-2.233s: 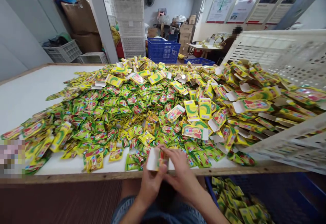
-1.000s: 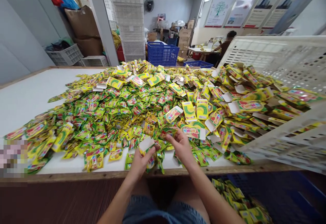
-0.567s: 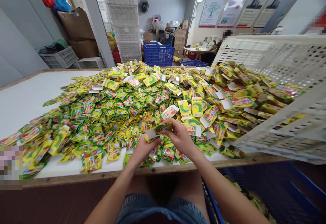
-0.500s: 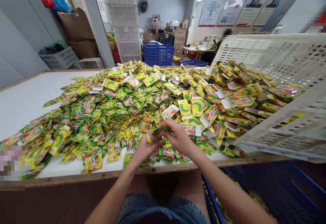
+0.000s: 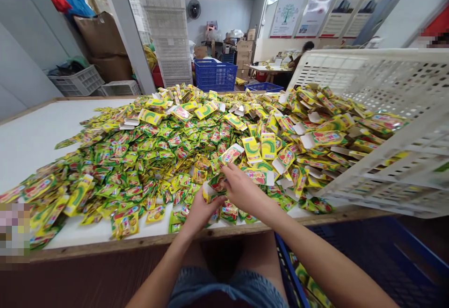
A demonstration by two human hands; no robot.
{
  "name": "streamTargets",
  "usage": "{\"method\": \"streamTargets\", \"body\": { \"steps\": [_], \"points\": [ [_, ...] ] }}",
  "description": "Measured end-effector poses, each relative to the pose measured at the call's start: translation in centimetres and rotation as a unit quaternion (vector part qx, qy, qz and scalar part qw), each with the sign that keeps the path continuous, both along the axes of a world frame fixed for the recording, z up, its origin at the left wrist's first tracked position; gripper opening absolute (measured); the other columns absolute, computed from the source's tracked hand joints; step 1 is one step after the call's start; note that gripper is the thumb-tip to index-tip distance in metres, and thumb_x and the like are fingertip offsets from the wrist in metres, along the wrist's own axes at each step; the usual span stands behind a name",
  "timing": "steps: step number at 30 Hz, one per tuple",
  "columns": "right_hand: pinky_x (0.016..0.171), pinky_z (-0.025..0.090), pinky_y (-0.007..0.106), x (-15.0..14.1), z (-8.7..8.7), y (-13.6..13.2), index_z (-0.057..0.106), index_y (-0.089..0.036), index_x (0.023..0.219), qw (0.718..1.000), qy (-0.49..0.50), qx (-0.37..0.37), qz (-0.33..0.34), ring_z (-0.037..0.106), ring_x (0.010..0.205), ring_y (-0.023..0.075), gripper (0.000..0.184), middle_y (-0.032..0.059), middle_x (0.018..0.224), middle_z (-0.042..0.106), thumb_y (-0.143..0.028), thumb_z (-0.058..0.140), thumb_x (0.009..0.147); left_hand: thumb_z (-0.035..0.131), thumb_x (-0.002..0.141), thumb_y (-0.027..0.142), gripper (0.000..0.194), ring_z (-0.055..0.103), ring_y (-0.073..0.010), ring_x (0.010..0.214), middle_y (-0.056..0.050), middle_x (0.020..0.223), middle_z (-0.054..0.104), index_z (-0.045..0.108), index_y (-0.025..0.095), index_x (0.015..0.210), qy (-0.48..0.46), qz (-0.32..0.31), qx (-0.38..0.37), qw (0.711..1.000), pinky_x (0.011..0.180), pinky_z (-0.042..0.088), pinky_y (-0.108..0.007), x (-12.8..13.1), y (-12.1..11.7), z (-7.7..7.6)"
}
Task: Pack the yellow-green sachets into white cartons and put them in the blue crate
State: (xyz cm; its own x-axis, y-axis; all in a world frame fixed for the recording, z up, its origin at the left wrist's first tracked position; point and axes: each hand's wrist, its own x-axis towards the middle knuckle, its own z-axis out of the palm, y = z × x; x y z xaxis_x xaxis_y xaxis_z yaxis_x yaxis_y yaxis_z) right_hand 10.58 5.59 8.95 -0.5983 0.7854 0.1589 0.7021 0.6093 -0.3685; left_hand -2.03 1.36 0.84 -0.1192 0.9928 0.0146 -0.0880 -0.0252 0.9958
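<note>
Your left hand (image 5: 200, 209) clamps a carton (image 5: 205, 193); your right hand (image 5: 242, 189) pinches a green packet (image 5: 216, 184) at its mouth, apart from it one second ago.

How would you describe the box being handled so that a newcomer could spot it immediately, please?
Find the white table and look to its near edge's middle. There the left hand holds a small yellow-and-white box, beside a green sachet in the right hand. Unlike boxes lying loose nearby, this one is held.

Grn sachet (image 5: 218, 183) at mouth of yel box (image 5: 206, 194).
</note>
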Motion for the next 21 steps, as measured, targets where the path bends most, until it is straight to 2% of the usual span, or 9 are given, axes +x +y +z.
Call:
{"method": "streamTargets", "body": {
  "steps": [3,8,12,16,21],
  "points": [
    [0.07,0.041,0.029,0.0,-0.1,-0.3,0.052,-0.014,0.089,1.0,-0.02,0.002,0.004,0.051,0.082,0.0194,0.023,0.0087,0.093,0.05,-0.001,0.051,0.07,0.071,0.066,0.027,0.041,0.064,-0.0218,0.087,-0.007,0.095,0.071,0.058,0.014,0.103,0.014,0.003,-0.009,1.0,0.08,0.047,-0.032,0.2,-0.2,-0.7],
    [0.068,0.039,0.027,0.0,0.4,-0.5,0.054,-0.015,0.082,0.992,-0.083,0.015,0.098,0.05,0.081,0.0189,0.025,0.0076,0.09,0.051,0.002,0.055,0.063,0.07,0.064,0.018,0.029,0.061,-0.0187,0.075,-0.002,0.081,0.069,0.059,0.013,0.091,0.015,-0.018,0.004,1.0,0.07,0.047,-0.027,0.3,-0.2,-1.0],
    [0.066,0.038,0.025,0.8,0.9,-0.3,0.056,-0.015,0.08,0.988,-0.038,-0.031,0.145,0.05,0.077,0.0154,0.019,0.0051,0.086,0.052,0.001,0.051,0.07,0.074,0.06,0.02,0.03,0.059,-0.0158,0.068,0.001,0.073,0.066,0.059,0.015,0.085,-0.013,-0.042,-0.012,0.999,0.065,0.046,-0.025,0.3,-0.3,-0.5],
    [0.077,0.039,0.026,1.7,0.7,-0.1,0.06,-0.015,0.088,0.978,0.026,-0.069,0.196,0.052,0.087,0.0162,0.022,0.0048,0.088,0.055,0.0,0.049,0.075,0.075,0.059,0.021,0.024,0.055,-0.0132,0.06,0.003,0.064,0.062,0.06,0.014,0.076,-0.027,-0.057,-0.026,0.998,0.06,0.044,-0.024,0.3,-0.4,-0.6],
    [0.074,0.041,0.024,2.1,0.1,0.5,0.064,-0.015,0.088,0.967,0.026,-0.122,0.224,0.055,0.084,0.0153,0.024,0.0044,0.089,0.059,-0.001,0.05,0.074,0.078,0.057,0.022,0.028,0.057,-0.0139,0.061,0.001,0.067,0.065,0.062,0.014,0.078,-0.039,-0.106,-0.039,0.993,0.061,0.045,-0.024,0.8,-0.8,-1.0]
  ]
}}
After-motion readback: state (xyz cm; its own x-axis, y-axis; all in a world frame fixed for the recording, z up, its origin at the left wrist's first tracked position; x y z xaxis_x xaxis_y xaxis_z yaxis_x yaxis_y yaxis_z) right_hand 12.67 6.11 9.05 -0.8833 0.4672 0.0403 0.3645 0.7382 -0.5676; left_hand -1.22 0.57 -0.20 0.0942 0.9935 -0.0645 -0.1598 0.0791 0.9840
